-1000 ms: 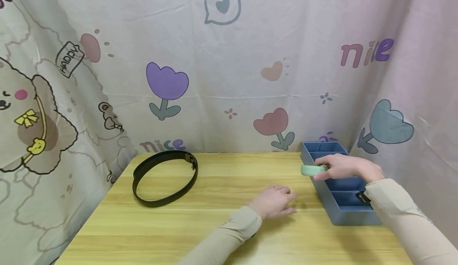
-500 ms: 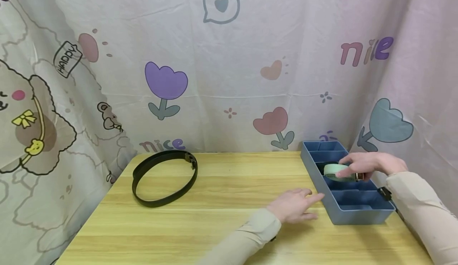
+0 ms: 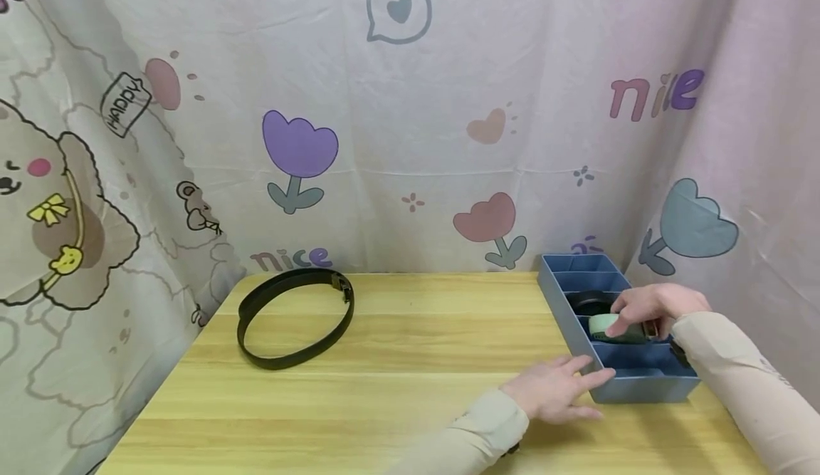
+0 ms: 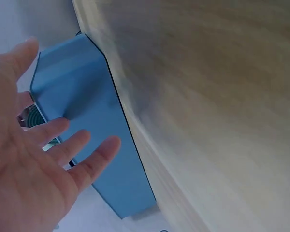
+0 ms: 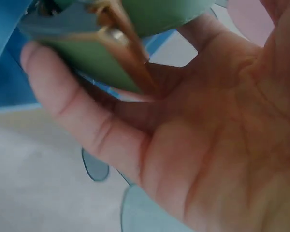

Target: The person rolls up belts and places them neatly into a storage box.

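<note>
My right hand [image 3: 660,304] grips a coiled light-green belt [image 3: 602,327], which sits low within a middle compartment of the blue divided box [image 3: 631,391]. Its gold buckle [image 5: 128,53] shows close up in the right wrist view, against the fingers. One compartment farther back holds a coiled black belt [image 3: 586,303]. At the box's near left corner is my left hand [image 3: 554,391], its fingers spread and straight. In the left wrist view those fingers lie in front of the box's side wall [image 4: 87,96]; whether they touch it I cannot tell.
A long black belt [image 3: 275,363] lies in a wide loop at the table's back left. The wooden table [image 3: 410,332] meets a printed curtain [image 3: 397,105] at the back. Low dividers split the box into several compartments.
My right hand has carried the green belt from above the box's left wall rightward and down into a compartment. My left hand has moved right and nearer, up to the box's corner.
</note>
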A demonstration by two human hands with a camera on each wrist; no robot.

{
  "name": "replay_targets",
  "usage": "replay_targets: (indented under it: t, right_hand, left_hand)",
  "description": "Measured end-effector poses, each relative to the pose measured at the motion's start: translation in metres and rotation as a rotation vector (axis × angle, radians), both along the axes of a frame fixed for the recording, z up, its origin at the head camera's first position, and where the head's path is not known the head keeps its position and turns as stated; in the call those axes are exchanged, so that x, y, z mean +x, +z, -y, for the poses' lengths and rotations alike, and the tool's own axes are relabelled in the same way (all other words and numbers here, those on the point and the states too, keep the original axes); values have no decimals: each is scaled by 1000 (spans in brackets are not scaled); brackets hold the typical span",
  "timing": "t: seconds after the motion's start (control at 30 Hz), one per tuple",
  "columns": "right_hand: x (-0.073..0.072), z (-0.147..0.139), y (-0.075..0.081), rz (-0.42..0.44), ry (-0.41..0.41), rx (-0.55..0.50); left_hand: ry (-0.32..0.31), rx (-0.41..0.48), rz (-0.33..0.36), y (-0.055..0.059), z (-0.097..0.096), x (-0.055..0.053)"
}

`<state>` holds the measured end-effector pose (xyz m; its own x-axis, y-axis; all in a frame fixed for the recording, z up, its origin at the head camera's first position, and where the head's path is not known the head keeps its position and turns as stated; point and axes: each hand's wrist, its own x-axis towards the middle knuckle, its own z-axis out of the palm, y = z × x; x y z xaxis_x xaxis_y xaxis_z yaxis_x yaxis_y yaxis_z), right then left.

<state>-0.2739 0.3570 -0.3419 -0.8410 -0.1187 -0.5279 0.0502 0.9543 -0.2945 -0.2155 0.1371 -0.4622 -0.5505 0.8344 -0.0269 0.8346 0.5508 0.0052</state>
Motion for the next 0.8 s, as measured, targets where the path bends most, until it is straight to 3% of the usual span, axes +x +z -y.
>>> replay_targets:
  t: [0.2, 0.37, 0.53, 0.8]
  right_hand:
    - [-9, 4, -21, 22, -60, 2]
    - [-11, 3, -34, 54, -90, -37]
    - [-11, 1, -35, 58, -78, -50]
    - [-1, -12, -29, -23, -72, -8]
  left_hand:
    - [33, -3, 63, 2, 0, 1]
    - [33, -4, 64, 3, 1, 2]
    - [44, -10, 75, 3, 2, 2]
    - [53, -18, 106, 0, 1, 2]
